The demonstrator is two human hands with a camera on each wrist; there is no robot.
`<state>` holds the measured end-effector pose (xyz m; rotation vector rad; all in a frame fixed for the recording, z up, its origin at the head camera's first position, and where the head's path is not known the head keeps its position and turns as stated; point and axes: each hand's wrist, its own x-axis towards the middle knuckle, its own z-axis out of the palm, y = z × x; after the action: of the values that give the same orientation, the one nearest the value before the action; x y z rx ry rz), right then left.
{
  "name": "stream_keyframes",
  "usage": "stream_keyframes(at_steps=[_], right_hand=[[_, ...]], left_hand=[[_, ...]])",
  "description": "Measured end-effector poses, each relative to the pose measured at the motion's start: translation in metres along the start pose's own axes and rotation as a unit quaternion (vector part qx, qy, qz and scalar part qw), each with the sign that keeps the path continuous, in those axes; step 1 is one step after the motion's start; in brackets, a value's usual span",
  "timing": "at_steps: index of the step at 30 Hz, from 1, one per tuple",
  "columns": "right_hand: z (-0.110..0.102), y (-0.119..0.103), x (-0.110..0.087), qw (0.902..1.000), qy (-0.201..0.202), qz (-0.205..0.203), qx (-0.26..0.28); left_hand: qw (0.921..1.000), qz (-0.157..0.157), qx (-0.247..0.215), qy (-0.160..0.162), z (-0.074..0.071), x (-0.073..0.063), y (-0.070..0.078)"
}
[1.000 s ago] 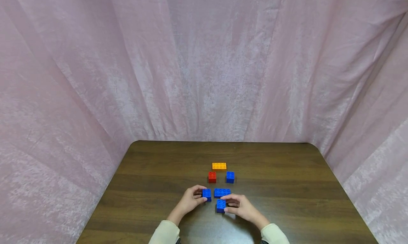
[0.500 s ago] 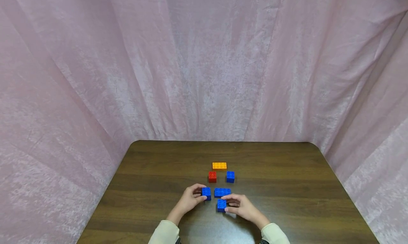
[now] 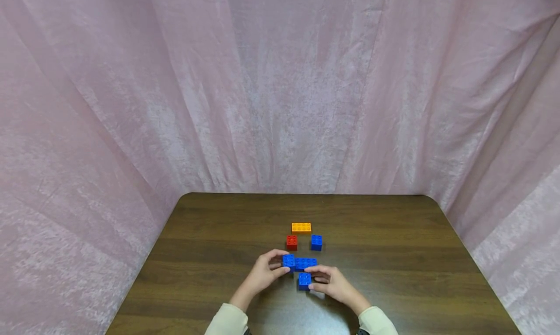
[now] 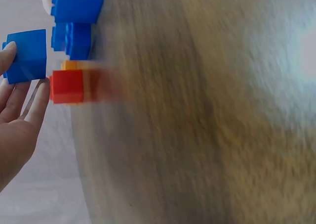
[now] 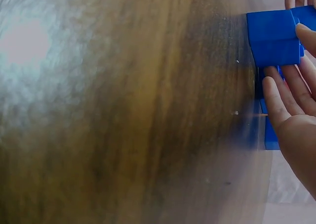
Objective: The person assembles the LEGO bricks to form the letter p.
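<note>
Now the left hand (image 3: 263,273) pinches one blue brick (image 3: 288,261), the right hand (image 3: 334,283) another brick (image 3: 304,280), any lettering indistinct.

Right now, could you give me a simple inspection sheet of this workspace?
Surface: brown table, light glare near the person
Job's things: red block, orange block, far blue block and long blue block, plus two held ones
Clutter: nothing seen
Left hand: pinches left blue block by the long one's left end
Right hand: pinches near blue block
Cables: nothing seen
Surroundings: pink curtains behind and both sides
</note>
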<state>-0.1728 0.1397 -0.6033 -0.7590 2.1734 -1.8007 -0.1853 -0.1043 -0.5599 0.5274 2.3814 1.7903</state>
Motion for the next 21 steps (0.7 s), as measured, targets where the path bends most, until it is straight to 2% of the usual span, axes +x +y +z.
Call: stream_keyframes(at_steps=[4, 6, 13, 18, 21], right_hand=[[0.000, -0.003, -0.001, 0.9999, 0.003, 0.014, 0.001], [-0.001, -0.003, -0.001, 0.9999, 0.003, 0.015, 0.003], [-0.002, -0.004, -0.003, 0.9997, 0.003, 0.021, 0.011], [-0.002, -0.002, -0.003, 0.9991, 0.008, 0.037, 0.020], [-0.001, -0.001, -0.002, 0.9991, 0.009, 0.038, 0.017]], left_hand=[[0.9993, 0.016, -0.029, -0.016, 0.002, -0.005, 0.023], [0.9987, 0.020, -0.040, -0.024, 0.005, -0.007, 0.025], [0.9987, 0.010, -0.033, -0.037, 0.021, -0.005, -0.006], [0.9973, -0.002, -0.042, -0.060, 0.025, -0.007, -0.008], [0.9970, 0.002, -0.043, -0.065, 0.026, -0.008, -0.009]])
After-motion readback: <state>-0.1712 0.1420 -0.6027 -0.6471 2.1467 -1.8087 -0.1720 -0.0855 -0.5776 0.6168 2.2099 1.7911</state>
